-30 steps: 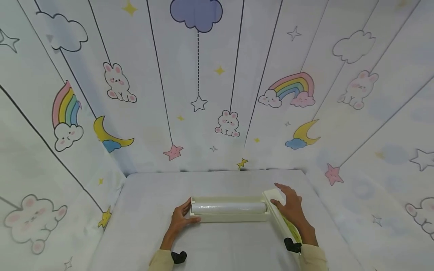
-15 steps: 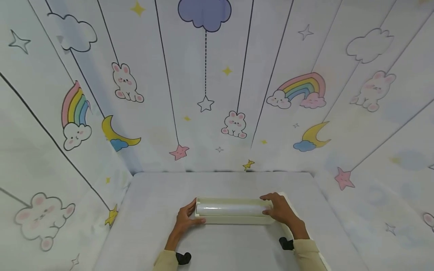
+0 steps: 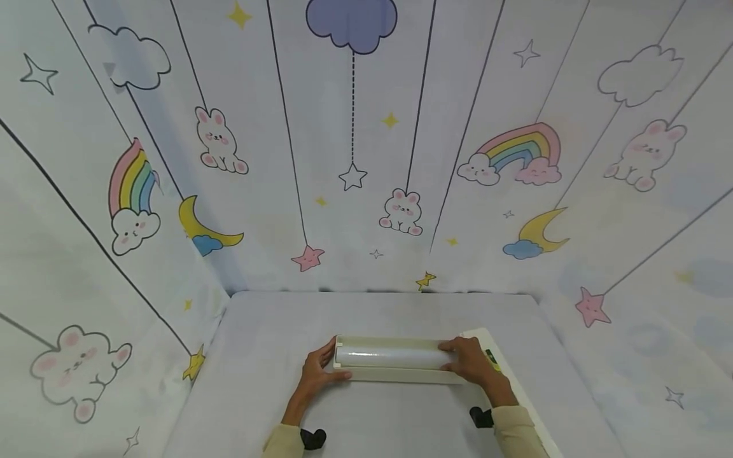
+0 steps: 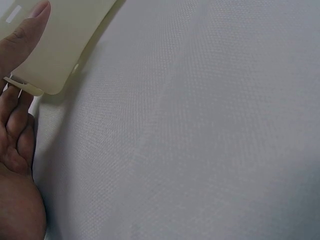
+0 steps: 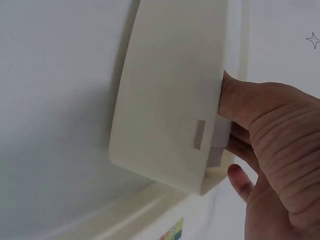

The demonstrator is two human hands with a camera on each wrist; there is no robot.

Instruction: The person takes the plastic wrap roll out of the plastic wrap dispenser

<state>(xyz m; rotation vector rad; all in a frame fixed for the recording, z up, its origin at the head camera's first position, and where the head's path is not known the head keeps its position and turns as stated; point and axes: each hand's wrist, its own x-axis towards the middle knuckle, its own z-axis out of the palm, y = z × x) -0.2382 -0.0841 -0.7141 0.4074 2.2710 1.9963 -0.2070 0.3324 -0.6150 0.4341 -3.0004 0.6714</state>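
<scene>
A cream cling film dispenser (image 3: 401, 375) lies across the table with its top off, and a shiny roll of cling film (image 3: 378, 355) sits inside. My left hand (image 3: 315, 374) grips the dispenser's left end, thumb along the front wall and fingers behind the end. At the other end my right hand (image 3: 472, 362) reaches over the rim, thumb and fingers about the roll's right end. In the right wrist view the box wall (image 5: 165, 100) hides the fingertips. The long lid (image 3: 480, 333) lies slanted beside the dispenser, partly under the right forearm.
White cloth covers the table (image 3: 389, 420). Printed fabric walls (image 3: 343, 222) with rabbits, clouds and stars stand at the back and both sides. A green and yellow label (image 3: 494, 360) shows on the lid. Black wrist cameras (image 3: 482, 417) sit by both cuffs.
My right hand has left the lid and moved left onto the right end of the film roll. The left hand keeps its grip on the dispenser. The whole view has shifted slightly.
</scene>
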